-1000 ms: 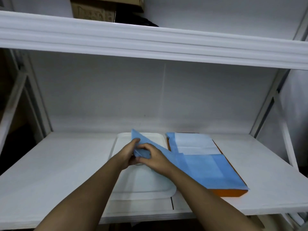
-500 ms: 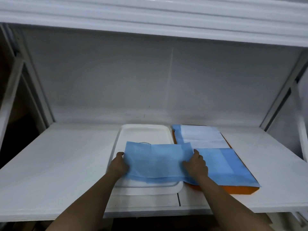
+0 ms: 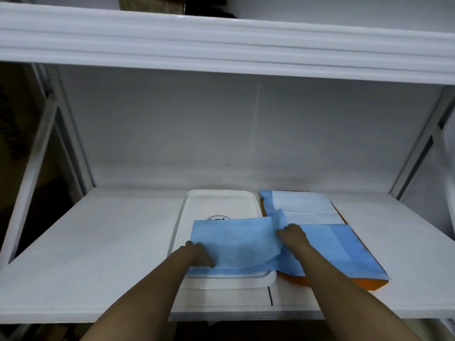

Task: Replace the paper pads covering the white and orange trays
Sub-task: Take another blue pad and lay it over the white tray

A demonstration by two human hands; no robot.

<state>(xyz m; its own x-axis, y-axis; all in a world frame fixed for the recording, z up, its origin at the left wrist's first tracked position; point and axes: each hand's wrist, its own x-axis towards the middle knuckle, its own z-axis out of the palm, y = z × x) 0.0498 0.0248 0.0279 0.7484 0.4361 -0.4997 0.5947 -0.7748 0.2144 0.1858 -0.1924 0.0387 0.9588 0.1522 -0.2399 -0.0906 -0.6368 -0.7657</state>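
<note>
A: Looking at the head view, the only 1 given, where does the job stand?

B: Low in the frame's centre, a blue paper pad lies part-unfolded over the near half of the white tray. The left hand presses its lower left corner, fingers curled down on the sheet. The right hand has its fingers closed on the pad's right edge, lifted slightly, where it overlaps the orange tray.

A: And that orange 1?

B: Right of centre, touching or nearly touching the white tray, already covered by a second pad, blue near the front and white at the back. Both trays sit on the white shelf.

A: How should the unfolding go?

B: My judgement: keep the left corner pinned, draw the right edge back inside the white rim, then open the fold toward the tray's far end, where the printed logo is exposed. Thin paper probably creases, so smooth outward with flat palms.

A: What changed from 0.5 s ago?

B: The right edge has risen and curled, and the camera has tipped up, so more of the upper shelf shows. 1 s ago the pad was a folded wedge between both hands.
</note>
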